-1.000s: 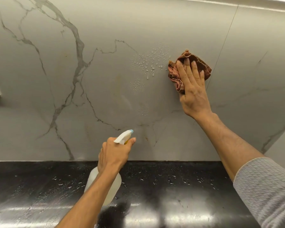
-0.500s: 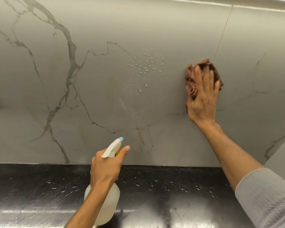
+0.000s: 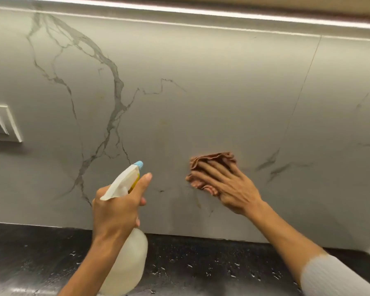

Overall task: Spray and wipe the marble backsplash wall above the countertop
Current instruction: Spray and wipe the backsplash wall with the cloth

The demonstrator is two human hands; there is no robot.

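Spread right hand (image 3: 233, 189) presses crumpled brown cloth (image 3: 214, 158) to veined marble backsplash (image 3: 201, 71).
Left hand (image 3: 113, 212) grips translucent spray bottle (image 3: 126, 265) above black desk (image 3: 201, 271).

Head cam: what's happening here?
A person is cleaning the marble backsplash. The right hand presses a brown cloth flat against it, low down near the black countertop. The left hand grips a spray bottle, nozzle pointed at the marble left of the cloth. No spray droplets show on the marble.

Warm strip light (image 3: 201, 13) overhead, soft blur
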